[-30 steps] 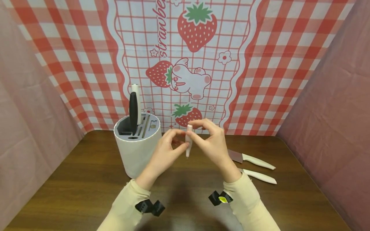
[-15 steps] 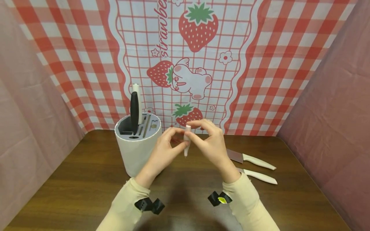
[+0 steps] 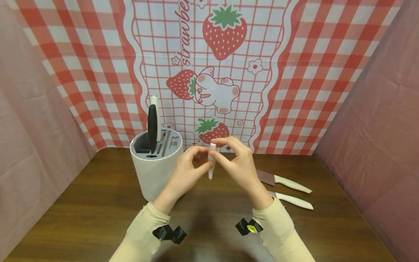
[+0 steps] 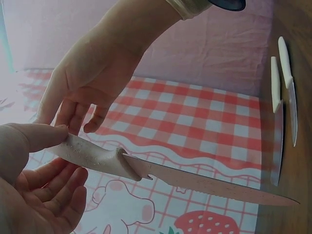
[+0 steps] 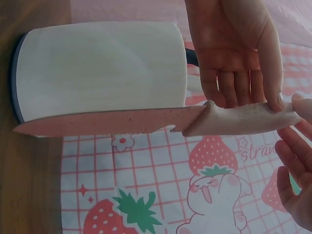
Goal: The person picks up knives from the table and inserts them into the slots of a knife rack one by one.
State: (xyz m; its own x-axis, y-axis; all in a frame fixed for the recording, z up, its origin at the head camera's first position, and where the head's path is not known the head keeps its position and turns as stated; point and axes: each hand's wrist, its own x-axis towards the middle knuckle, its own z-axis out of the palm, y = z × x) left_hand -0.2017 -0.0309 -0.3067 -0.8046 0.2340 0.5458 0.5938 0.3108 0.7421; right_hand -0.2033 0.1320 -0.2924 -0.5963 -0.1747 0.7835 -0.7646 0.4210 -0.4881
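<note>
In the head view, both hands hold one knife (image 3: 211,174) above the table, with its handle up and blade down. My left hand (image 3: 186,169) pinches the handle from the left. My right hand (image 3: 237,160) pinches it close to its top end. The left wrist view shows the beige handle (image 4: 92,156) and a long blade (image 4: 209,185) with a finely toothed edge. In the right wrist view, the blade (image 5: 107,123) appears in front of the white knife block (image 5: 100,73). Seen from the head, the blade is nearly end-on and hard to make out.
Left of the hands stands the knife block (image 3: 152,178), slotted on top, with a black handle (image 3: 152,127) and a white handle (image 3: 157,120) upright in it. Two white-handled knives (image 3: 292,183) lie at right on the wooden table (image 3: 82,218). A strawberry-print cloth (image 3: 294,72) hangs behind.
Both hands and the knife have shifted very slightly left compared with a second ago. Their grip looks the same, and the block and the lying knives have stayed put.
</note>
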